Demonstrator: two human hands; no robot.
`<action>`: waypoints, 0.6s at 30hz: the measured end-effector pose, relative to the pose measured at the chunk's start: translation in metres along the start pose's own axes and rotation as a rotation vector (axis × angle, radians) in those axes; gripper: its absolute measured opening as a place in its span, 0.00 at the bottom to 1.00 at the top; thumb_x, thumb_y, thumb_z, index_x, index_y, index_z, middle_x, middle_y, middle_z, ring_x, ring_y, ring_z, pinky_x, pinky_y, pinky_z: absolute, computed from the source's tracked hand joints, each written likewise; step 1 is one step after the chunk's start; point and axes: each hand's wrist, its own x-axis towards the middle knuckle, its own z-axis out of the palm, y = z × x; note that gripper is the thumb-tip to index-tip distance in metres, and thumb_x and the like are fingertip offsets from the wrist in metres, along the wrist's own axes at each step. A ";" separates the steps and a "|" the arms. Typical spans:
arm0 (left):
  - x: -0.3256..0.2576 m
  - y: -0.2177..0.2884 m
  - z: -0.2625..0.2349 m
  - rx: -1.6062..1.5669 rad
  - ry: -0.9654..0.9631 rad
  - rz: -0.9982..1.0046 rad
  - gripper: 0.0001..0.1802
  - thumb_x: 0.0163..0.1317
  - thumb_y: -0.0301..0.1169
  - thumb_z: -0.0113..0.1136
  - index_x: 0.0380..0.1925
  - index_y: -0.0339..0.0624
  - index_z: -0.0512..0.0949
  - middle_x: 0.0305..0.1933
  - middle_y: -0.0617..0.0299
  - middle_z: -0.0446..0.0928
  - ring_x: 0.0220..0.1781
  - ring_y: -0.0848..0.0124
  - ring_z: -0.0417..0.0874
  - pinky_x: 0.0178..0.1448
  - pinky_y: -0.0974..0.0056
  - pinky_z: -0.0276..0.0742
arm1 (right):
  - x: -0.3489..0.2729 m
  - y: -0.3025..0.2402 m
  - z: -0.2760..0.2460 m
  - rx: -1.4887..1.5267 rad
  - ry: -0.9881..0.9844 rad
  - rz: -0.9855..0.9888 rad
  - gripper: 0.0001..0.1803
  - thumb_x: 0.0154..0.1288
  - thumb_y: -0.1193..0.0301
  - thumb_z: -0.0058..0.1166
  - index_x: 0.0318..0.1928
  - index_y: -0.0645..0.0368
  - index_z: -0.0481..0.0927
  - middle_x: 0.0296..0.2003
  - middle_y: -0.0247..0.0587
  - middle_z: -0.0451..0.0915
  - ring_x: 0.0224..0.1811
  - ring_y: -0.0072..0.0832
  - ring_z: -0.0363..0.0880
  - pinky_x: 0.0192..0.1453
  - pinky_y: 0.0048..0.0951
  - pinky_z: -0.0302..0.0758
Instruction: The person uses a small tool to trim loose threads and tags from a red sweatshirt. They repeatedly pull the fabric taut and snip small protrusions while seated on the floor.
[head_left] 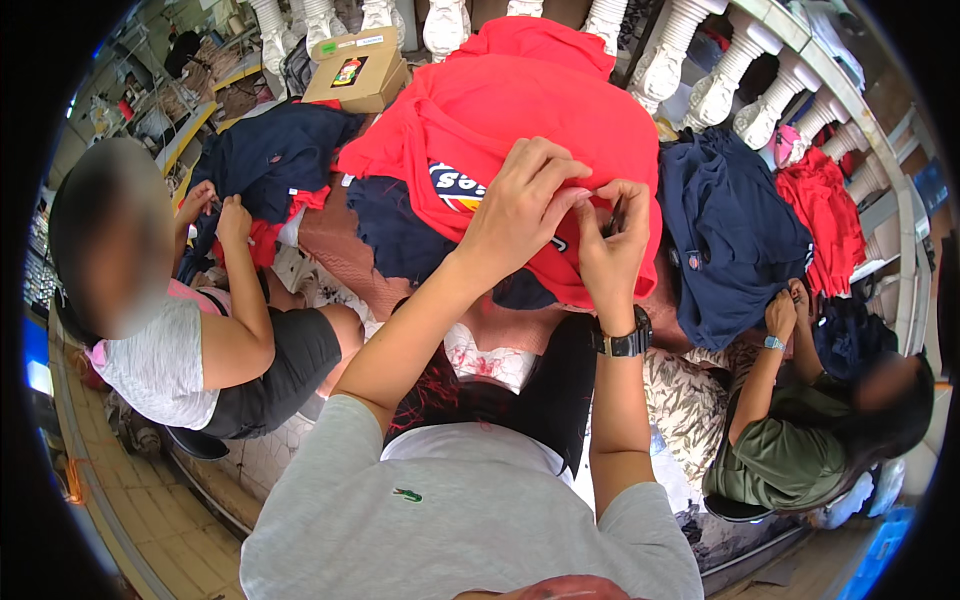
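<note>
Red fabric (pixel 560 115) lies beneath and beyond both hands (pixel 520 205) (pixel 618 250).

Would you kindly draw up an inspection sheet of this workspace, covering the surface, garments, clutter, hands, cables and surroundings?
Surface: brown covering, mostly hidden under garments.
Job's things: red garment with a printed patch, heaped in front of the person; small dark object in the right hand, its kind unclear.
Clutter: cardboard box behind the navy garments at left; dark navy garment at right.
Hands: left hand and right hand over the red garment, fingertips close together; whether the left holds anything is unclear.
Cables: nothing seen.
Surroundings: white balusters beyond; a co-worker in grey at left and one in green at right, both handling garments.
</note>
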 end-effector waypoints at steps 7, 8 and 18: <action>-0.008 -0.012 0.007 -0.171 -0.098 -0.227 0.06 0.61 0.17 0.63 0.36 0.33 0.76 0.34 0.55 0.75 0.34 0.60 0.80 0.43 0.63 0.78 | -0.009 0.009 -0.001 -0.266 -0.059 -0.093 0.14 0.63 0.86 0.60 0.44 0.61 0.70 0.27 0.39 0.78 0.20 0.16 0.66 0.23 0.24 0.59; -0.011 -0.014 0.011 -0.229 -0.074 -0.268 0.05 0.63 0.18 0.63 0.36 0.34 0.75 0.34 0.56 0.74 0.34 0.62 0.79 0.43 0.64 0.77 | -0.010 0.009 -0.002 -0.199 -0.052 -0.040 0.14 0.63 0.85 0.60 0.44 0.61 0.70 0.28 0.38 0.78 0.20 0.15 0.65 0.23 0.23 0.59; -0.032 -0.012 0.026 -0.330 0.063 -0.457 0.04 0.69 0.20 0.59 0.36 0.33 0.73 0.36 0.54 0.75 0.37 0.62 0.80 0.45 0.63 0.76 | -0.026 -0.019 -0.020 -0.252 -0.148 0.253 0.08 0.74 0.74 0.57 0.48 0.66 0.77 0.34 0.41 0.79 0.22 0.17 0.66 0.27 0.23 0.64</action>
